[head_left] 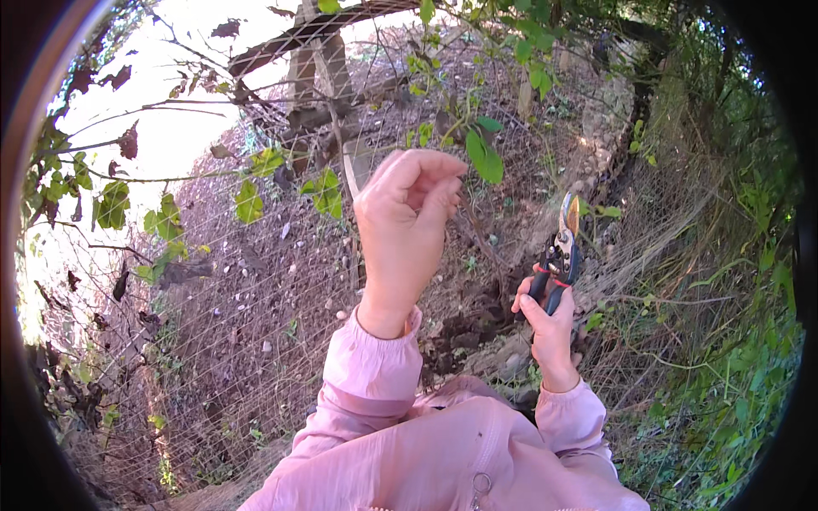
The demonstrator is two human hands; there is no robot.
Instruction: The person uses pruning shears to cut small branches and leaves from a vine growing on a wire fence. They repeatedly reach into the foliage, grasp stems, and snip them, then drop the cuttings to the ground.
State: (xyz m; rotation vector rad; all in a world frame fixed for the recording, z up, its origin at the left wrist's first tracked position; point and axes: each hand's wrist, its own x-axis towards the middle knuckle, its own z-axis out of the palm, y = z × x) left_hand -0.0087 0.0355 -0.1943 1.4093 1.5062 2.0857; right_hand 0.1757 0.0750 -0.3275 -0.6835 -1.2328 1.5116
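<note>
My left hand (402, 213) is raised in the middle of the view, its fingers curled and the thumb pressed toward them. Whatever may be between those fingertips is too small or hidden to make out. Just beyond the fingertips hangs a bright green leaf (484, 157) on a thin vine. Lower and to the right, my right hand (552, 334) grips a pair of pruning shears (563, 252) by the dark handles with red bands. The curved metal blades point up and away from me, apart from any stem.
Thin netting (256, 247) stretches across the left and middle. Behind it stand wooden posts (332, 77), with a dark branch (277, 49) across the top. Vine leaves (250, 203) and withered leaves (128, 140) hang at left. Dense greenery (741, 400) fills the right side.
</note>
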